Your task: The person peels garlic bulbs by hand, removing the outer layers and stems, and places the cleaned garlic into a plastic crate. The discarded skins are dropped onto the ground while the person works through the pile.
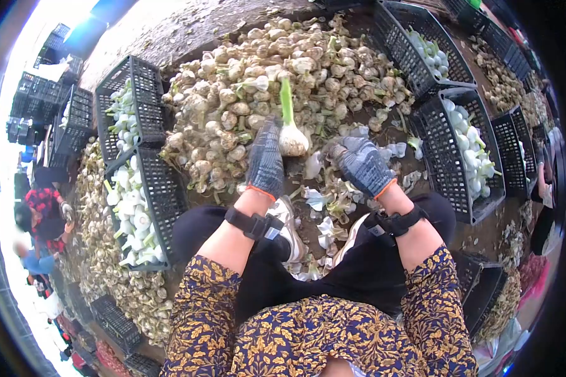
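Note:
My left hand (pixel 266 162), in a grey knit glove, grips a garlic bulb (pixel 294 141) that stands upright with its green stem pointing up. The bulb is pale, with dirt and roots on the side facing my right hand. To the right, my gloved right hand (pixel 362 164) is closed with its fingers curled, apart from the bulb; whatever lies inside them is hidden. A loose piece of papery garlic skin (pixel 313 165) shows between the hands. Beyond both hands lies a large heap of unpeeled garlic (pixel 233 113).
Black crates of cleaned garlic stand left (pixel 163 207) and right (pixel 449 169), with another crate (pixel 393 44) at upper right. Peeled skins (pixel 327 232) litter the ground between my shoes. More garlic (pixel 132 295) lies at lower left, where another person (pixel 44 210) sits.

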Demonstrator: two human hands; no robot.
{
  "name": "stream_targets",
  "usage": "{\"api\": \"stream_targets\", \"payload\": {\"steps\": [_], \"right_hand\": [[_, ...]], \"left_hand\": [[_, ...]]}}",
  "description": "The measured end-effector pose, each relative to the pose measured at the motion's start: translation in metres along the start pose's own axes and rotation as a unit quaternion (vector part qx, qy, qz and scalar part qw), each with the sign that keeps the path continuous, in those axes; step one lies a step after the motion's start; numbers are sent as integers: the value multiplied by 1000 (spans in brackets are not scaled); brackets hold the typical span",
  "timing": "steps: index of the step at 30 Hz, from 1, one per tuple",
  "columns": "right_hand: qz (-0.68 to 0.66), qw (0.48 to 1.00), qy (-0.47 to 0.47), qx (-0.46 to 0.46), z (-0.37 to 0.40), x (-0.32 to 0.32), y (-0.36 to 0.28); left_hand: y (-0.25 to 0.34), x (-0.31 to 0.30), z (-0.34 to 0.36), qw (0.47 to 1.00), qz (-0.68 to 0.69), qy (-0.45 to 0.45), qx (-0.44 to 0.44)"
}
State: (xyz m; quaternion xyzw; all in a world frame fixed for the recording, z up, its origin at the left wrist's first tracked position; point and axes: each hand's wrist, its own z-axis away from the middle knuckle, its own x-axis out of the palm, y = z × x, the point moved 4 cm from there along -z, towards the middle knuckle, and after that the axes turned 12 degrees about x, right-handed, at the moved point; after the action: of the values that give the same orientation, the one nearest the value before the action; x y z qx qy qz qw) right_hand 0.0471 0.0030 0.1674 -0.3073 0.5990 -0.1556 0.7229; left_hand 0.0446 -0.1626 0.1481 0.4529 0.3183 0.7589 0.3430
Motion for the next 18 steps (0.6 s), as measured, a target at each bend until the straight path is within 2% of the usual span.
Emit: {"api": "stream_targets", "payload": {"steps": [3,4,5,7,8,9,11,12,13,14,15,16,18], "right_hand": [[71,997,31,2,10,2,9],[-16,994,104,20,11,-1,9],[-17,994,105,21,11,-4,10],[-234,972,-3,26,9,-19,-3],[-306,928,-61,201,13,-19,-9],[-308,928,-59,202,15,-21,-6],[-280,947,-68,145,17,-25,-5],[-315,932,-64,165,19,-25,-3],[-317,932,-63,164,18,-21,5],[-274,955,-36,110,15,-18,18],[-230,972,-8,57,15,-17,23],[-345,913,-65,206,19,-23,11],[-343,912,-71,215,20,-23,15]], "left_hand": [[-19,3,5,998,-18,-42,-43],[-21,7,9,997,-32,-61,-33],[-24,10,10,997,-33,-63,-33],[-31,11,8,991,-97,-87,-30],[-41,6,1,987,-113,-111,-14],[-46,5,-2,987,-114,-112,-15],[-53,4,-8,978,-132,-158,17],[-50,7,-5,978,-133,-158,18],[-34,19,2,929,-254,-199,179],[-20,31,14,840,-362,-231,332],[-19,37,22,840,-362,-232,332],[-19,40,30,852,-344,-221,328],[-11,47,40,864,-337,-206,312]]}}
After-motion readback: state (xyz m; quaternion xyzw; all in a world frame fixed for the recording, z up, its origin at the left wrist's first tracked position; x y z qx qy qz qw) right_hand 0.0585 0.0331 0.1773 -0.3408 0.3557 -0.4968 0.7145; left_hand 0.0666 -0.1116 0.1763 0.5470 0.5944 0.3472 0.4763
